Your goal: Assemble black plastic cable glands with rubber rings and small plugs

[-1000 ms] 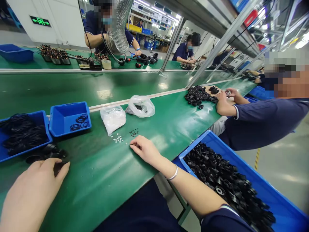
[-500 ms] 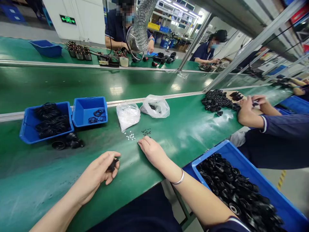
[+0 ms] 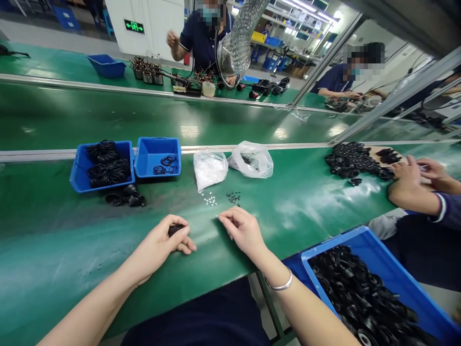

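My left hand [image 3: 163, 247] is closed around a small black plastic part [image 3: 175, 229], which shows between thumb and fingers. Just to its right, above the green tabletop, my right hand [image 3: 243, 233] has thumb and forefinger pinched together. A tiny white piece [image 3: 217, 217] shows at those fingertips, too small to make out its shape. Beyond the right hand lie scattered small white pieces [image 3: 209, 199] and small black pieces [image 3: 234, 197]. Behind them stand a plastic bag of white pieces [image 3: 211, 169] and an open plastic bag [image 3: 252, 160] with dark contents.
Left are a blue bin of black rings [image 3: 77, 168], another blue bin [image 3: 156, 149] with a few rings, and loose black parts [image 3: 126, 196]. A large blue crate [image 3: 387, 259] of black parts stands right. A co-worker's hands [image 3: 414, 173] work beside a black pile [image 3: 351, 161].
My head view has shifted, so the table's things appear farther right. My left hand has turned and come closer to the right hand, which keeps its pinch. A co-worker opposite has raised a hand.
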### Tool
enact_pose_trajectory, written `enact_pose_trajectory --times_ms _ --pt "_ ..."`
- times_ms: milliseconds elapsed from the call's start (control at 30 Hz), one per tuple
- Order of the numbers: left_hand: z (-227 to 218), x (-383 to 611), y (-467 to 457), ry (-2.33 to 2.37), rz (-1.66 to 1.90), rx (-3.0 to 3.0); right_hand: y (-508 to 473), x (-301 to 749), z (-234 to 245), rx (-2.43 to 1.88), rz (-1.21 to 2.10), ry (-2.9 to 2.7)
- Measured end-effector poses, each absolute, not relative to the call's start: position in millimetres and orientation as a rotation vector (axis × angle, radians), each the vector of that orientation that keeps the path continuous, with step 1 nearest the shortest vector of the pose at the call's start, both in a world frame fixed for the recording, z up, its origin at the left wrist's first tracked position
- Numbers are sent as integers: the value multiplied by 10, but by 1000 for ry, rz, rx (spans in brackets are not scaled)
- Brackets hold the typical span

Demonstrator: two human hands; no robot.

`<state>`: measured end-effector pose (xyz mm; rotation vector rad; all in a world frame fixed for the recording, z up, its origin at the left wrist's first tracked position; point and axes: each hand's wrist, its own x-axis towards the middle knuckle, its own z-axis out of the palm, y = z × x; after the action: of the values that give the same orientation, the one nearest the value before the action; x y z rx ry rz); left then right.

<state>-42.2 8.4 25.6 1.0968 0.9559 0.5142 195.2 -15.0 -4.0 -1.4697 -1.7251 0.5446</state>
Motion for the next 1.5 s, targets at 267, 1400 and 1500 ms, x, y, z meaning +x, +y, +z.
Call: enact_pose_trajectory --times_ms 267,1400,1500 --pt "277 -456 122 968 566 1130 -219 1888 -116 -1511 834 -1499" --pt "154 -409 2 1077 555 1599 -312 1306 101 -1203 418 -1996" --pt "159 -424 5 1114 525 1701 -293 1262 34 -1285 362 -2025"
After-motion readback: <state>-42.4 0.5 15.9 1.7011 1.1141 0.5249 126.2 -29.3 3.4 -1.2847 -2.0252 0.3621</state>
